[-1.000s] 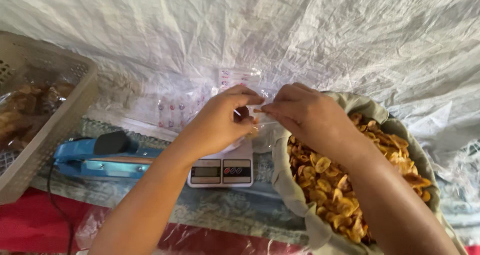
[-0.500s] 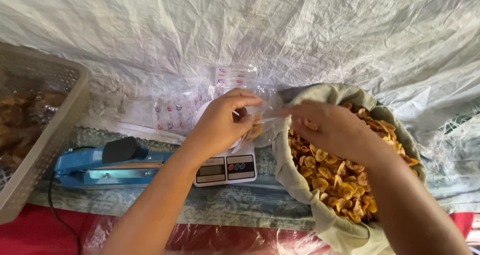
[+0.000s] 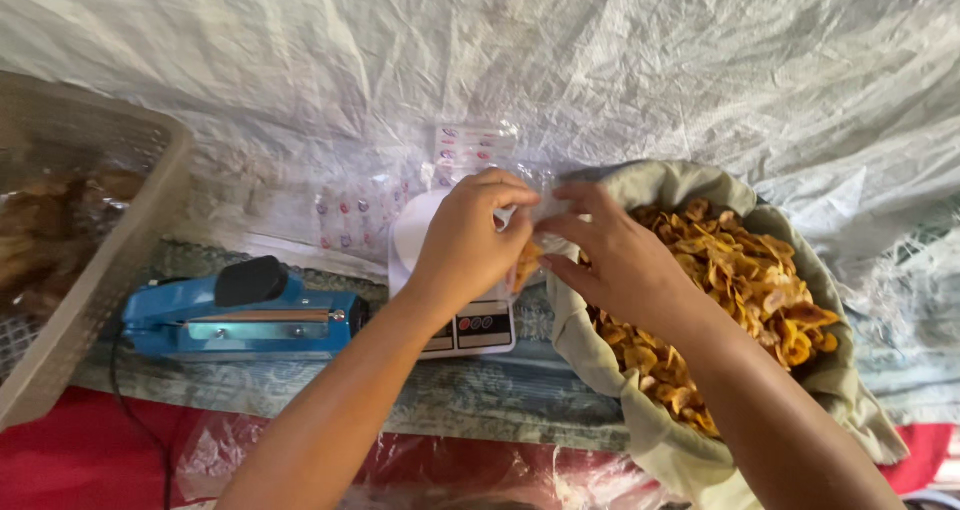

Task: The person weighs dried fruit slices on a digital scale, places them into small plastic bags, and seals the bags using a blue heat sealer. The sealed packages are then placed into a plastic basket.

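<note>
A basket (image 3: 70,300) sits far left, cut off, its contents blurred; next a blue sealer (image 3: 240,320); the left hand (image 3: 465,245) and right hand (image 3: 615,260) both pinch a clear bag (image 3: 545,205) over the scale (image 3: 470,325), seemingly for weighing; chips (image 3: 745,280) fill a cloth sack (image 3: 610,360) beside them; the bag's contents are mostly hidden.
</note>
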